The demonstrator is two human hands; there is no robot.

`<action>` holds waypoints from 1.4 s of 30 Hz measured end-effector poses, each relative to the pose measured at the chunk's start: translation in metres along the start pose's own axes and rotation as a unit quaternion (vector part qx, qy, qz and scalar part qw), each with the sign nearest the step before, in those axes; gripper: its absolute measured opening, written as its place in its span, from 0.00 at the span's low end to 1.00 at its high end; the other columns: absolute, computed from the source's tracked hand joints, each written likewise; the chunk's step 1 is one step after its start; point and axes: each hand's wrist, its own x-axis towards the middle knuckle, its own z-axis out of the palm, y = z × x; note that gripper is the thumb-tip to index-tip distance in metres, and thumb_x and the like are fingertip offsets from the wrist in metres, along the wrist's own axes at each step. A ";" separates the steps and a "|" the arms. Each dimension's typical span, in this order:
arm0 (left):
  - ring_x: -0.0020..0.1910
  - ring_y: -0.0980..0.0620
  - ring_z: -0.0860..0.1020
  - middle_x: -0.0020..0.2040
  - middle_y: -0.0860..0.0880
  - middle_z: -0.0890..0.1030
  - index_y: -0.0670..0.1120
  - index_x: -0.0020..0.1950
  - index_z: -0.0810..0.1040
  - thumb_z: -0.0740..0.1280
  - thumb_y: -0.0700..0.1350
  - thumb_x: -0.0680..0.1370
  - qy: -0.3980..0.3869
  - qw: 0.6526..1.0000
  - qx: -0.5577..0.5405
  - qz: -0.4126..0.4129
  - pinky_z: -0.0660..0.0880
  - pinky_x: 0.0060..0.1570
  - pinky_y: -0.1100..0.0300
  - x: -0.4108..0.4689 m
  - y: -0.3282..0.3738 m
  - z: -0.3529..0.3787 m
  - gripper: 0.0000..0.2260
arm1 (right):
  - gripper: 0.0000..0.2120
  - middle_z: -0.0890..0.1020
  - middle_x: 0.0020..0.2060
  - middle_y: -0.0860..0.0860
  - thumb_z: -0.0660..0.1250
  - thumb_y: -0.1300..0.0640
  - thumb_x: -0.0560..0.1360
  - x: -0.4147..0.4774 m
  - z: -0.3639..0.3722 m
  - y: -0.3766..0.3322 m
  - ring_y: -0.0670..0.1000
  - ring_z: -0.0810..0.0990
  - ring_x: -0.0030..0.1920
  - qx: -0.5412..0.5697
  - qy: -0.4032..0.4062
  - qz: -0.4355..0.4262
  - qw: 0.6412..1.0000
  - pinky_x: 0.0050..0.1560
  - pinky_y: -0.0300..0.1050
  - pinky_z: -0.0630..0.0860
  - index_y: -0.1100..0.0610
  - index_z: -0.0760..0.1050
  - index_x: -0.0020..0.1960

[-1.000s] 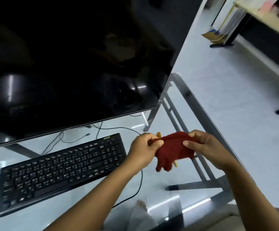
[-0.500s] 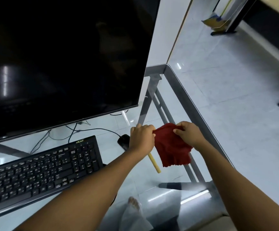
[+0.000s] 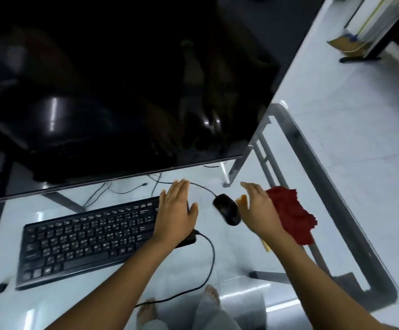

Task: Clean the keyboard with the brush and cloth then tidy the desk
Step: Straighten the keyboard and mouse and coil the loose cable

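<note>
Glass forms the desk (image 3: 351, 225), its metal frame and the pale tiled floor showing through, and a big dark monitor (image 3: 122, 79) fills the far left. On the glass the black keyboard (image 3: 86, 236) lies slantwise at the left, its right end under the left hand (image 3: 175, 210). That hand is flat and palm down, fingers spread, gripping nothing. Right of it sits a black mouse (image 3: 227, 209), its cable running far-left toward the monitor. The right hand (image 3: 258, 210) is just right of the mouse, fingers spread and empty; whether it touches the glass cannot be told. The red cloth (image 3: 293, 215) lies crumpled on the desk at the right edge of that hand, partly hidden by the wrist, free of any grip. A pale brush (image 3: 266, 246) handle pokes out near the wrist, under the forearm, unheld. Bare feet show below through the glass.
</note>
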 end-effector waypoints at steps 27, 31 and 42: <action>0.77 0.43 0.54 0.79 0.48 0.54 0.46 0.80 0.49 0.73 0.63 0.65 0.074 0.967 -0.021 -0.245 0.63 0.71 0.41 -0.154 -0.253 -0.131 0.52 | 0.54 0.64 0.74 0.56 0.82 0.51 0.62 -0.049 0.127 -0.121 0.61 0.64 0.71 -0.010 -0.064 -0.011 0.998 0.71 0.57 0.64 0.57 0.55 0.79; 0.76 0.47 0.59 0.79 0.47 0.57 0.46 0.79 0.50 0.77 0.57 0.66 0.113 0.959 -0.044 -0.257 0.70 0.66 0.43 -0.136 -0.265 -0.144 0.51 | 0.53 0.67 0.73 0.54 0.81 0.48 0.62 -0.031 0.141 -0.139 0.59 0.65 0.70 -0.005 -0.054 -0.007 0.999 0.72 0.57 0.64 0.58 0.56 0.78; 0.67 0.44 0.72 0.71 0.48 0.70 0.49 0.74 0.58 0.75 0.62 0.65 0.151 0.951 -0.049 -0.266 0.77 0.55 0.41 -0.100 -0.298 -0.158 0.45 | 0.45 0.71 0.71 0.56 0.80 0.46 0.63 0.014 0.162 -0.163 0.60 0.69 0.67 0.006 -0.044 0.001 0.999 0.69 0.56 0.67 0.62 0.66 0.73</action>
